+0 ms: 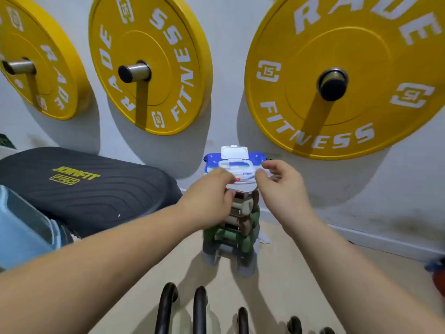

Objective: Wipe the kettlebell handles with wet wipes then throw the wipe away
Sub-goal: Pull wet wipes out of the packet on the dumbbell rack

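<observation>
Against the white wall, on top of a small rack of stacked dumbbells (237,220), sits the wet wipes pack (234,163), blue and white, its white flip lid (234,152) standing open toward the wall. My left hand (209,203) has its fingers curled at the near left edge of the pack, gripping it. My right hand (280,186) pinches a wipe (244,185) between thumb and fingers at the pack's right front; the pale sheet hangs just below the opening, between both hands. Kettlebell handles (199,309): several dark curved bars at the bottom edge of view, on the beige floor (289,273), well apart from both hands. Three yellow weight plates (342,75) hang on wall pegs above. A black ribbed pad (84,189) lies to the left, a light blue bin (21,227) beside it.
</observation>
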A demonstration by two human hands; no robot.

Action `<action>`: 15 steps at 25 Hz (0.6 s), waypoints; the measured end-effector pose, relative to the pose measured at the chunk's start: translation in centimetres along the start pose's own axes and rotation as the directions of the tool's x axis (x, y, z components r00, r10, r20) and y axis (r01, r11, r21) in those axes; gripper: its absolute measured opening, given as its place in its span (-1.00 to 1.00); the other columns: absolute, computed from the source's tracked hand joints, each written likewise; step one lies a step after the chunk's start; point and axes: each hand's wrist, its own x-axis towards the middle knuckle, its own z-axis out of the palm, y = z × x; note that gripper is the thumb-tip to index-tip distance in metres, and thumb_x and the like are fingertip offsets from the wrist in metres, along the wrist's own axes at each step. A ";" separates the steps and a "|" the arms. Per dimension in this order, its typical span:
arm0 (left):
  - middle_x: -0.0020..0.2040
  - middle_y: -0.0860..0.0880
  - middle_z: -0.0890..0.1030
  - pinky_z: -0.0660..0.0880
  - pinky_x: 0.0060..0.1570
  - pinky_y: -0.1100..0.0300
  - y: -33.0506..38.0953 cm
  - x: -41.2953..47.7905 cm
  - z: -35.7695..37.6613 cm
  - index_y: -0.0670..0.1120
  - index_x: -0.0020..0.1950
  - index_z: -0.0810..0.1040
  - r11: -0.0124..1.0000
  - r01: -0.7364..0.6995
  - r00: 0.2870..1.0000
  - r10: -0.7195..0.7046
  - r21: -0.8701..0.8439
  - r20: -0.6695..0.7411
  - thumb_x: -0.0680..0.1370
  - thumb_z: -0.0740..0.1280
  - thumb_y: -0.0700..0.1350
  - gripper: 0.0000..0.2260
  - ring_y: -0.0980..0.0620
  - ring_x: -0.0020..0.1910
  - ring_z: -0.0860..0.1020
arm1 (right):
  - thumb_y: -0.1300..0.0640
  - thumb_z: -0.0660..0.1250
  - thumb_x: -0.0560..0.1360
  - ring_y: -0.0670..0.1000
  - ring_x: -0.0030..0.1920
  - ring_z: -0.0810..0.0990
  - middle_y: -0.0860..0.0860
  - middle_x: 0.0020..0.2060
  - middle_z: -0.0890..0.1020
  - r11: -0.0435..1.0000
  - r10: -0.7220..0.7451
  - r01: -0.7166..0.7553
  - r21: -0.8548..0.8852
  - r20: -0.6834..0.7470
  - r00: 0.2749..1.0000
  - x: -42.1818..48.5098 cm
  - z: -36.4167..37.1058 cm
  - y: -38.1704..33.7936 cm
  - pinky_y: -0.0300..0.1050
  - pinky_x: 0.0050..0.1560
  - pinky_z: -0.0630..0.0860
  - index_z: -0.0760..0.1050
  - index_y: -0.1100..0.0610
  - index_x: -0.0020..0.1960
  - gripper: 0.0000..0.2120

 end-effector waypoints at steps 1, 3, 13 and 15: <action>0.31 0.00 0.54 0.50 0.20 0.03 -0.9 2.1 0.6 -0.05 0.33 0.55 0.999 -0.024 0.999 0.025 0.039 -0.040 0.62 0.27 -0.08 -0.71 -0.04 0.24 0.53 | 0.05 0.31 0.52 -0.04 0.15 0.52 -0.06 0.16 0.54 0.998 -0.057 0.056 -0.020 -0.038 0.998 1.1 0.7 0.5 -0.16 0.04 0.48 0.54 -0.03 0.15 -0.79; 0.27 -0.04 0.56 0.52 0.15 0.00 -2.2 6.2 1.7 -0.07 0.27 0.59 0.991 -0.036 0.996 0.046 0.126 -0.071 0.62 0.28 -0.10 -0.76 -0.07 0.21 0.55 | 0.08 0.30 0.53 -0.02 0.31 0.44 -0.12 0.18 0.51 0.977 -0.174 0.165 -0.134 -0.059 0.983 3.4 2.0 2.2 -0.11 0.31 0.40 0.56 -0.01 0.18 -0.77; -0.32 -0.12 0.61 0.45 -0.33 0.24 -5.2 15.0 5.7 -0.27 -0.14 0.66 0.945 0.319 0.945 -0.311 -0.072 0.104 0.50 0.51 -0.06 -0.74 0.04 -0.35 0.46 | -0.14 0.16 0.60 0.06 0.31 0.20 -0.11 0.23 0.40 0.872 -0.178 0.258 -0.415 0.223 0.959 8.9 4.4 9.7 0.01 0.30 0.35 0.42 -0.10 0.41 -0.59; -0.38 -0.04 0.54 0.41 -0.44 0.36 -5.2 15.0 5.2 -0.29 -0.16 0.63 0.935 0.339 0.937 -0.325 -0.100 0.129 0.48 0.53 -0.06 -0.72 0.07 -0.41 0.40 | -0.16 0.14 0.59 0.08 0.29 0.22 -0.07 0.20 0.36 0.862 -0.158 0.248 -0.443 0.232 0.960 9.4 4.7 9.9 0.08 0.31 0.37 0.46 -0.11 0.35 -0.62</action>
